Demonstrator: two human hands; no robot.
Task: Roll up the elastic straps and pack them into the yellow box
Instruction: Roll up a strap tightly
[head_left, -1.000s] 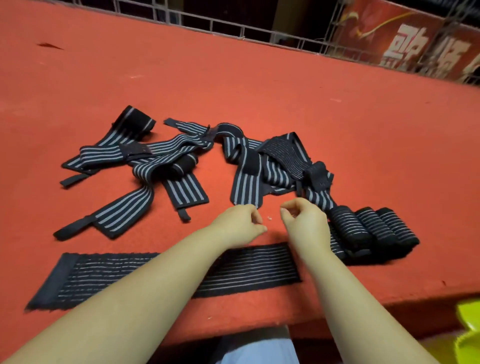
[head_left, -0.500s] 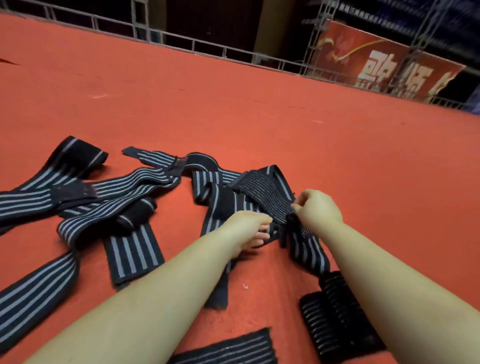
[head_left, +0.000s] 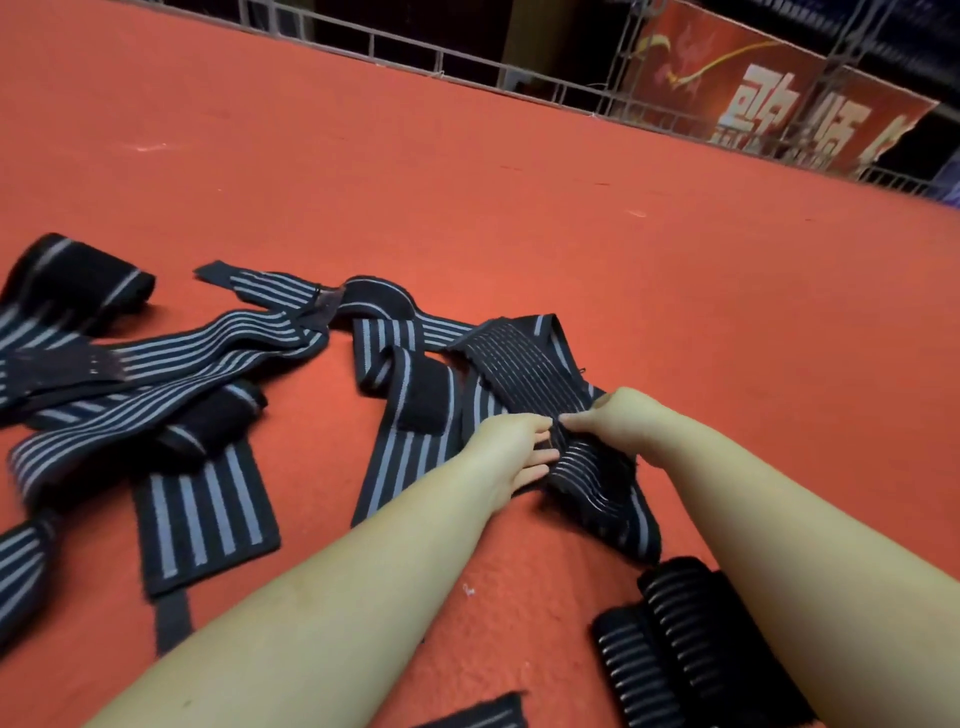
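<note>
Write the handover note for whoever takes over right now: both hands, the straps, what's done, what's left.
Left hand: fingers on the thin-striped strap, grip unclear.
Right hand: pinches that strap.
Rolled straps: two lie on the red carpet, near right.
Loose straps: heaped to the left, unrolled.
Yellow box: not in view.
Left: roll the rest, pack all.

Both forearms are showing bare, with no sleeves reaching them. The left hand (head_left: 511, 451) and right hand (head_left: 618, 415) are wearing no gloves.
</note>
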